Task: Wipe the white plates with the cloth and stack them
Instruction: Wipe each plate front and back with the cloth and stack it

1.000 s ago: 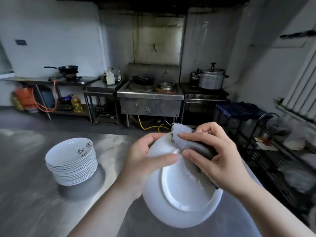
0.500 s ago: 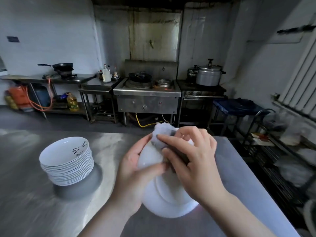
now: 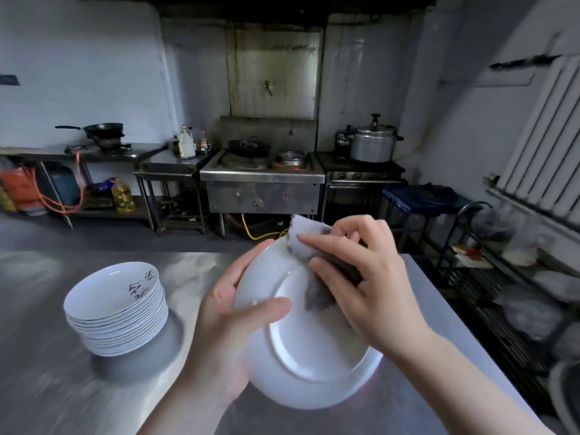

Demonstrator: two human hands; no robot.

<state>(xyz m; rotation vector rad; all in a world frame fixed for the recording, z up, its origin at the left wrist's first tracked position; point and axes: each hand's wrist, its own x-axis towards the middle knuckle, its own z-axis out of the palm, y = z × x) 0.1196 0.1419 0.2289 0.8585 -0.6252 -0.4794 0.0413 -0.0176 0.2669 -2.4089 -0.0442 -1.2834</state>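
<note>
A white plate (image 3: 314, 356) is held up over the steel table, its underside with the foot ring facing me. My left hand (image 3: 226, 321) grips its left rim, thumb across the back. My right hand (image 3: 367, 277) presses a grey cloth (image 3: 303, 243) against the plate's upper right edge; part of the cloth hangs below my fingers onto the plate. To the left, a stack of several white plates (image 3: 116, 309) with black markings on the top one rests on the table.
The steel table (image 3: 47, 356) spreads across the foreground; its right edge runs past my right forearm. Beyond it are a wok stove (image 3: 262, 183), a pressure cooker (image 3: 372, 144) and a side bench with a pan (image 3: 103, 128). Wire shelving (image 3: 514, 277) stands at the right.
The plate has tilted so more of its underside shows. My right hand with the cloth has slid to the plate's upper right rim. The stack has not moved.
</note>
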